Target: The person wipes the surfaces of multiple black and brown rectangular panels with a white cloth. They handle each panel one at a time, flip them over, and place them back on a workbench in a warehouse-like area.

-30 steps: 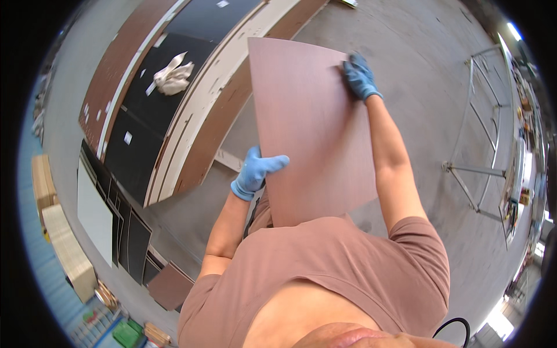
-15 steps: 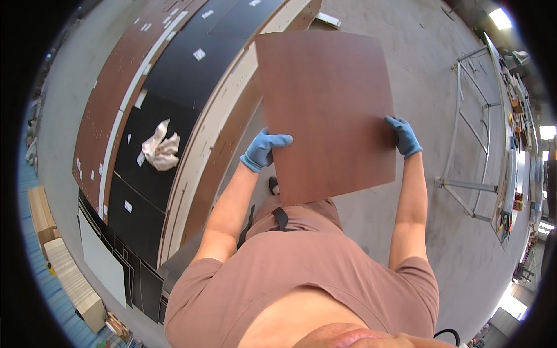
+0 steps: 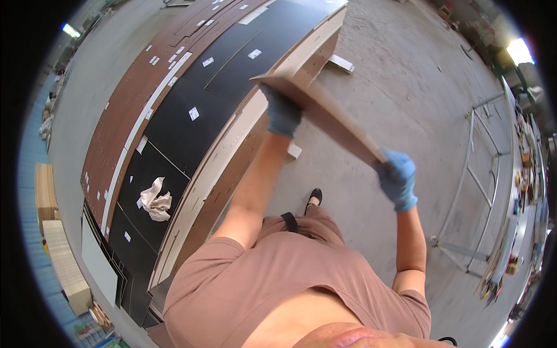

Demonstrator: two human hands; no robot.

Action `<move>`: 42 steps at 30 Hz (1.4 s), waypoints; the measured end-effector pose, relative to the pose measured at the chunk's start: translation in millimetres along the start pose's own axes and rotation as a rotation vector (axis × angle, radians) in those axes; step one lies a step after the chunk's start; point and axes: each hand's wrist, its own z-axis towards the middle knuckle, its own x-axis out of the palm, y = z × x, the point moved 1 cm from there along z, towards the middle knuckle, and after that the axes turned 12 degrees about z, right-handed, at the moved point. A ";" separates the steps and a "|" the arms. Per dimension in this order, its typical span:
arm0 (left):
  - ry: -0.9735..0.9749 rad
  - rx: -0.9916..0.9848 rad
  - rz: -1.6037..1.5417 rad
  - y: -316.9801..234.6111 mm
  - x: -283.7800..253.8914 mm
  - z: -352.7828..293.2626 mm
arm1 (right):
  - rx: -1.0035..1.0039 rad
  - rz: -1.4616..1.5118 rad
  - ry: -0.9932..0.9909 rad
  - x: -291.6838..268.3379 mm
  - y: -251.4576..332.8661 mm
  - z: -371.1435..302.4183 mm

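Observation:
I hold a thin brown board in front of me, tilted so that I see it nearly edge-on. My left hand, in a blue glove, grips its left end. My right hand, also in a blue glove, grips its right end, lower down. The board hangs over the concrete floor, close to the edge of a long stack of panels.
The stack of black and brown panels with white labels runs along my left; a crumpled white rag lies on a black panel. A metal frame rack stands at the right. Pale board stacks sit at the far left. My foot shows below.
The board has swung from facing me flat to nearly edge-on. My left hand rose toward the stack and my right hand dropped lower to the right.

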 end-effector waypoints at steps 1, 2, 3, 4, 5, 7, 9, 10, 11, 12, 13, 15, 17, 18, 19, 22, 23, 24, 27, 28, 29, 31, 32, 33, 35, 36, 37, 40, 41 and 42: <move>0.210 -0.130 -0.280 2.0 19.3 9.6 | -0.088 -0.027 0.021 6.0 -7.2 15.3; 0.417 -0.259 -0.559 3.3 35.3 12.8 | -0.108 -0.053 0.099 10.7 -14.4 27.4; 0.565 -0.315 -0.585 -0.7 47.9 12.5 | -0.186 -0.093 0.041 9.4 -30.2 45.7; 0.639 -0.279 -0.473 -3.9 57.8 14.9 | -0.204 -0.138 0.051 5.6 -47.0 62.6; 0.629 -0.172 -0.110 -15.3 60.4 8.1 | -0.217 -0.177 0.135 1.9 -62.2 77.2; 0.076 0.044 0.673 -35.0 53.7 -0.2 | -0.307 -0.245 0.230 6.6 -85.4 100.9; 0.302 -0.011 0.527 -55.1 53.4 13.0 | -0.463 -0.355 0.263 20.8 -108.3 129.2; 0.112 0.099 0.639 -62.2 48.0 17.1 | -0.472 -0.340 0.276 25.7 -119.0 144.1; 0.057 0.090 0.659 -69.0 43.7 20.6 | -0.487 -0.332 0.297 29.4 -126.9 155.8; 0.048 0.050 0.665 -73.5 40.2 24.8 | -0.498 -0.323 0.321 34.4 -132.3 165.1; -0.048 0.005 0.680 -76.6 36.5 29.1 | -0.463 -0.311 0.309 41.2 -139.3 177.8; -0.010 0.060 0.561 -76.6 33.2 44.8 | -0.372 -0.371 0.314 51.0 -158.2 206.6; -0.112 0.113 0.539 -74.9 30.6 67.6 | -0.167 -0.431 0.306 63.6 -178.5 224.5; -0.103 0.159 0.535 -75.2 30.2 79.5 | -0.059 -0.418 0.233 73.2 -192.1 232.7; -0.116 0.162 0.518 -80.3 30.0 94.1 | 0.028 -0.317 0.037 86.8 -205.2 238.2; -0.121 0.165 0.497 -103.6 31.4 141.3 | 0.540 0.172 -0.415 132.3 -249.0 242.9; -0.129 0.161 0.496 -113.2 33.1 156.9 | 0.759 0.367 -0.569 146.2 -266.2 246.3; -0.120 0.174 0.495 -121.4 34.7 171.1 | 0.864 0.580 -0.563 157.7 -285.3 254.6; -0.127 0.217 0.506 -136.0 39.6 214.5 | 1.153 1.162 -0.451 185.4 -340.3 284.7; -0.146 0.235 0.522 -136.7 40.4 229.7 | 1.158 1.268 -0.412 196.8 -357.3 296.1; -0.165 0.254 0.536 -135.7 39.8 242.9 | 1.184 1.349 -0.378 207.7 -372.9 305.5; -0.164 0.239 0.512 -135.0 38.6 279.8 | 1.150 1.459 -0.316 228.8 -415.6 329.8; -0.126 0.248 0.500 -136.0 37.1 299.0 | 1.237 1.365 -0.355 239.8 -441.4 342.1; -0.176 0.228 0.495 -137.6 35.5 321.7 | 1.267 1.321 -0.358 252.8 -469.2 357.0; -0.197 0.225 0.487 -141.6 33.0 373.8 | 1.284 1.281 -0.338 277.7 -522.7 379.7; -0.204 0.232 0.506 -142.5 31.3 397.2 | 1.277 1.282 -0.312 287.8 -547.8 389.0; -0.203 0.252 0.527 -145.6 32.7 427.3 | 1.295 1.248 -0.309 296.0 -579.9 409.6; -0.223 0.271 0.506 -152.8 38.8 520.1 | 1.285 1.315 -0.286 318.5 -659.9 457.5; -0.248 0.250 0.486 -154.1 40.8 548.6 | 1.339 1.262 -0.280 325.1 -686.3 472.8; -0.327 0.212 0.471 -155.7 42.2 573.6 | 1.368 1.240 -0.261 331.8 -711.9 487.2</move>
